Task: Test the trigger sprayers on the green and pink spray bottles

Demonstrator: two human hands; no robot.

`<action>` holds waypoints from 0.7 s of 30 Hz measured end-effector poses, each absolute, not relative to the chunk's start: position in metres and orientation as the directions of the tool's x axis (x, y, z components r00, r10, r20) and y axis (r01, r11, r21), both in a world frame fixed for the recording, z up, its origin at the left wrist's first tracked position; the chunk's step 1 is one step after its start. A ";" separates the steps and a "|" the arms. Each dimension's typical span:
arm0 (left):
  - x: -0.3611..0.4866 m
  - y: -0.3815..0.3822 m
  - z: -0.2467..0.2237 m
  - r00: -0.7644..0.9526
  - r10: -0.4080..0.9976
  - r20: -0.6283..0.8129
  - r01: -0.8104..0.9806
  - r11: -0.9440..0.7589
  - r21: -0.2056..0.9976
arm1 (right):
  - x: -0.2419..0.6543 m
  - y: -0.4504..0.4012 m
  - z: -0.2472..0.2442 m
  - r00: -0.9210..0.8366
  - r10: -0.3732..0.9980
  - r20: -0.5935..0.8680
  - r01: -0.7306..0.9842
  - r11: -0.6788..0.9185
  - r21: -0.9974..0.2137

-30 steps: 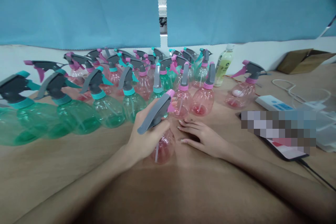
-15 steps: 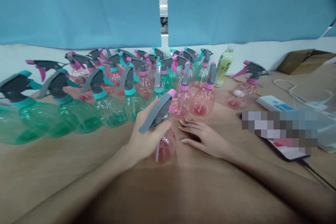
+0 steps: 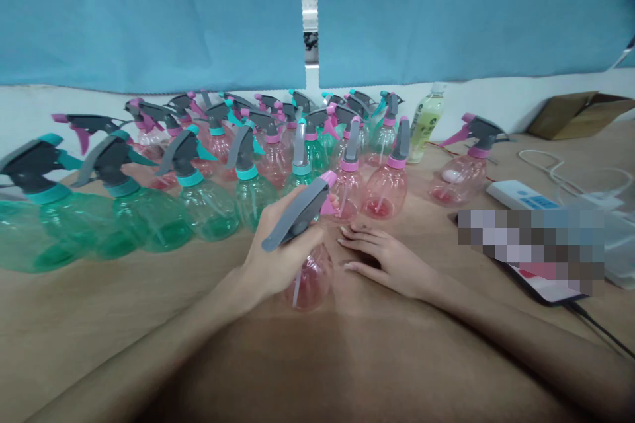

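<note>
My left hand (image 3: 282,248) is wrapped round the neck of a pink spray bottle (image 3: 313,281) with a grey and pink trigger head. The bottle stands on the table (image 3: 377,357), and my fingers cover its collar. Just to the right, my right hand (image 3: 384,254) lies on the tabletop with its fingers stretched out, holding nothing. Two more pink spray bottles (image 3: 385,192) stand beyond my hands. A row of green spray bottles (image 3: 207,208) with turquoise collars reaches away to the left.
Several more pink and green spray bottles crowd the back. A drink bottle (image 3: 425,122) stands behind, and a single pink spray bottle (image 3: 459,178) is at right. Further right are a white power strip (image 3: 516,193), a partly blurred phone (image 3: 555,287), cables and a cardboard box (image 3: 580,115).
</note>
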State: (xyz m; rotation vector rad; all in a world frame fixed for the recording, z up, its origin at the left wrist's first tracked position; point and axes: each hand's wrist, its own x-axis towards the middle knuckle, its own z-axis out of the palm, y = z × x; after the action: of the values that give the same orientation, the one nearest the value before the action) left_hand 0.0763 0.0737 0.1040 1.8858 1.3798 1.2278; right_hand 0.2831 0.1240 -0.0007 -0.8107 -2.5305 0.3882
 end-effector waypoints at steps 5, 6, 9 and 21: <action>0.076 0.074 0.108 0.095 0.922 0.375 0.437 -0.377 0.817 | 0.283 0.123 0.000 -0.728 0.602 0.328 0.482 0.789 -0.381; 0.076 0.074 0.109 0.095 0.921 0.379 0.431 -0.381 0.818 | 0.283 0.123 0.000 -0.728 0.603 0.327 0.483 0.789 -0.379; 0.076 0.074 0.109 0.105 0.921 0.376 0.416 -0.384 0.825 | 0.282 0.123 0.001 -0.733 0.604 0.315 0.488 0.788 -0.374; 0.075 0.076 0.107 0.113 0.928 0.354 0.442 -0.366 0.819 | 0.283 0.123 0.000 -0.730 0.597 0.333 0.481 0.795 -0.370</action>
State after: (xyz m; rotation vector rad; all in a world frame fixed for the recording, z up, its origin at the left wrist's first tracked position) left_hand 0.0754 0.0764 0.1072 1.8705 1.3280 1.2053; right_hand 0.2826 0.1233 0.0004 -0.8088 -2.5443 0.3597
